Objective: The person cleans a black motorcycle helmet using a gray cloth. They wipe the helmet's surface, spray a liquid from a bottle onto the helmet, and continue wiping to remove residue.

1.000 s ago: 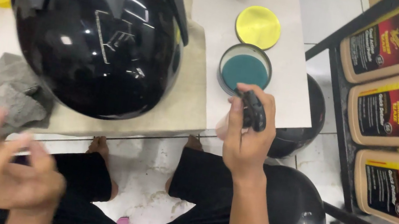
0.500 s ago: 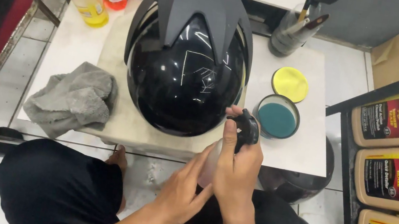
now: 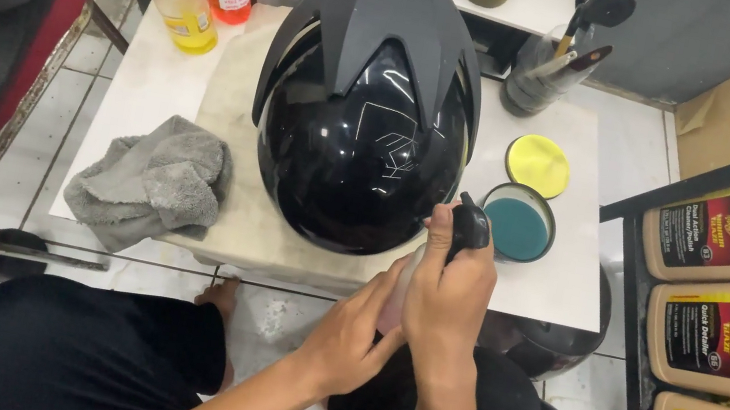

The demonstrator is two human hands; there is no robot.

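Helmet point(image 3: 365, 116), glossy black, sat on the low table point(image 3: 559, 287) just beyond the grip. Nearer, the right hand point(image 3: 449, 293) was wrapped around a spray bottle point(image 3: 465, 227), forefinger over its black trigger head, while the left hand point(image 3: 353, 336) cupped the bottle's body from below. A grey cloth point(image 3: 152, 179) lay well left.

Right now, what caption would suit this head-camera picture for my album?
Both hands, right hand and left hand, hold a spray bottle beside a glossy black helmet on a white table.

White tiled floor point(image 3: 40, 136), low white table point(image 3: 568, 289), black metal shelf frame point(image 3: 728, 162) at right, grey wall point(image 3: 710, 35) behind
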